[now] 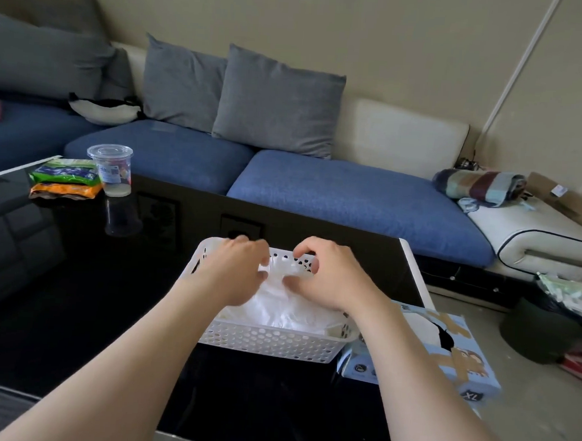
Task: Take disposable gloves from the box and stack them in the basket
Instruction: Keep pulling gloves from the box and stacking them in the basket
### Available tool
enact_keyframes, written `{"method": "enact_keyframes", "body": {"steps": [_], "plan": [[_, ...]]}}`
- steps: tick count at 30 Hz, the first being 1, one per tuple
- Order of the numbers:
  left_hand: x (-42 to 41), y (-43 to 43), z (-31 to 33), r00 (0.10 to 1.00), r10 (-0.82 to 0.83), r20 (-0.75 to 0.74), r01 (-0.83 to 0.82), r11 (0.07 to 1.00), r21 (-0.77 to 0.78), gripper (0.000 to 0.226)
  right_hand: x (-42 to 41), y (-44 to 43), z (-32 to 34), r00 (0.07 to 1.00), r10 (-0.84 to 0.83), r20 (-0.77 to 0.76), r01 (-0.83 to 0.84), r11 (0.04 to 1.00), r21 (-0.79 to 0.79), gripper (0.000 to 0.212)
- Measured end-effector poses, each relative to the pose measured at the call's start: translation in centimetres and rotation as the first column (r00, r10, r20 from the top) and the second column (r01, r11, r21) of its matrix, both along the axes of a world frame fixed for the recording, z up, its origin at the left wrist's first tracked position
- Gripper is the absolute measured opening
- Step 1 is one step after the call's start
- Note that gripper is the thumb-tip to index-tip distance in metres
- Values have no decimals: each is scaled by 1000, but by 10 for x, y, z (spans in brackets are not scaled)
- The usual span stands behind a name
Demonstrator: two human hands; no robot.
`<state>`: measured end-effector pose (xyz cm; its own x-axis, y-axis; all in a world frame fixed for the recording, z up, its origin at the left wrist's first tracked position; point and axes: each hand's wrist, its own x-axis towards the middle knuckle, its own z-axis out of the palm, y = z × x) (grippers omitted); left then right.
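At far left we see snack packets (pixel 65 181) and a clear plastic cup (pixel 110 171) just beside them on the glossy black table (pixel 74 292). Moving right, the left hand (pixel 235 271) reaches into the white perforated basket (pixel 268 343), fingers curled onto the translucent disposable gloves (pixel 277 308) heaped inside. The gloves lie under and between both hands. The right hand (pixel 330 277), close beside the left, pinches the same film between thumb and bent fingers. Just right of the basket lies the pale blue glove box (pixel 461 360) marked XL, and a dark waste bin (pixel 541 331) stands on the floor beyond.
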<state>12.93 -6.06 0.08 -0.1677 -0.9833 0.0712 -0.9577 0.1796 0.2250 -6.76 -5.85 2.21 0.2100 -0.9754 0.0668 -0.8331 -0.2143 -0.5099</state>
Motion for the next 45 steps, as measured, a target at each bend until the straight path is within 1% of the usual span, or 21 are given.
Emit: {"method": "enact_keyframes", "body": {"steps": [2, 3, 5, 9, 15, 17, 18, 19, 20, 22, 23, 24, 26, 28, 31, 33, 37, 39, 41, 43, 45], "plan": [[-2, 1, -5, 997, -63, -39, 72, 959, 273, 47, 2, 6, 4, 989, 122, -83, -108, 981, 160, 70], [-3, 2, -7, 997, -64, -30, 71, 927, 368, 54, 1, 9, 3, 979, 161, -123, -134, 969, 206, 74], [-2, 3, -11, 998, -60, 9, 49, 896, 441, 62, -1, 11, 1, 969, 167, -180, -124, 966, 226, 67], [-4, 3, -12, 999, -47, 25, 30, 887, 460, 76, -9, 7, -3, 977, 81, -199, -50, 987, 156, 43], [-6, 4, -12, 1000, -26, 15, 16, 886, 463, 85, -11, 3, -11, 976, -109, -189, 106, 994, -28, 42], [-7, 4, -12, 999, -24, 22, 11, 888, 459, 86, -8, 3, -9, 976, -147, -160, 127, 983, -130, 29], [-8, 4, -12, 999, -24, 26, 10, 889, 457, 87, -8, 3, -8, 984, -120, -129, 100, 983, -156, 18], [-8, 4, -13, 999, -25, 27, 10, 890, 456, 87, -6, 5, -6, 993, -67, -94, 53, 988, -145, 10], [-9, 4, -12, 999, -25, 26, 10, 890, 456, 86, -4, 8, -4, 995, -16, -99, 6, 995, -104, 17], [-9, 4, -11, 999, -29, 20, 16, 891, 454, 86, 0, 12, -4, 981, 31, -191, -39, 999, -36, 41], [-9, 4, -11, 999, -30, 14, 20, 891, 454, 86, 2, 12, -5, 977, 25, -213, -32, 999, -31, 48], [-9, 4, -10, 999, -32, 9, 24, 891, 453, 86, 3, 12, -6, 981, 20, -195, -25, 999, -26, 51], [-9, 2, -12, 999, -37, 5, 31, 894, 447, 87, 2, 10, -8, 989, 25, -145, -27, 1000, -13, 48], [-8, 1, -15, 999, -32, 11, 24, 895, 445, 88, 1, 7, -10, 987, 40, -156, -39, 999, 6, 42], [-7, -1, -17, 999, -25, 23, 12, 895, 445, 91, 4, 4, -15, 991, 21, -136, -22, 1000, -7, 39], [-8, -2, -18, 999, -23, 29, 8, 897, 441, 91, 4, 2, -16, 991, -26, -132, 18, 998, -62, 44], [-9, -1, -17, 999, -23, 38, 4, 900, 436, 91, 2, 1, -16, 965, -97, -245, 52, 982, -183, 47], [-9, -1, -16, 999, -24, 41, 4, 899, 437, 92, 1, -2, -18, 964, -111, -242, 48, 967, -251, 41], [-9, -1, -16, 999, -25, 44, 4, 900, 436, 92, 0, -6, -17, 984, -73, -164, 24, 958, -285, 31], [-9, -1, -15, 999, -27, 44, 5, 901, 434, 92, 0, -5, -15, 997, 5, -72, -21, 975, -220, 29], [-9, -1, -14, 998, -27, 48, 4, 906, 424, 92, -2, -2, -16, 993, 71, -92, -81, 991, -110, 31]]}}
